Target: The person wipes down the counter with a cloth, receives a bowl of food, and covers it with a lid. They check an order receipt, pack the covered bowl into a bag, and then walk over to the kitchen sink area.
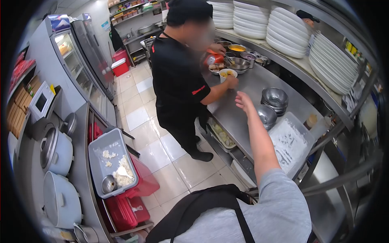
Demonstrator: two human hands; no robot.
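Note:
My right hand (244,102) reaches out over the steel counter (243,121), with its fingers stretched out and nothing visible in them. Just beyond it, a co-worker's hand (232,82) holds a white cup (227,75) with yellow food inside. There is a gap between my fingers and the cup. Beside my forearm stand stacked metal bowls (274,99) and another metal bowl (266,115). A translucent tub (291,141) dusted with white powder sits close to my upper arm. My left hand is out of view.
A co-worker in black (178,77) stands at the counter's left, near pans of food (237,64). White plates (287,32) are stacked on the shelf above. At left, a grey tub (106,141) holds rice, by large pots (60,198). Red bins (142,178) stand below.

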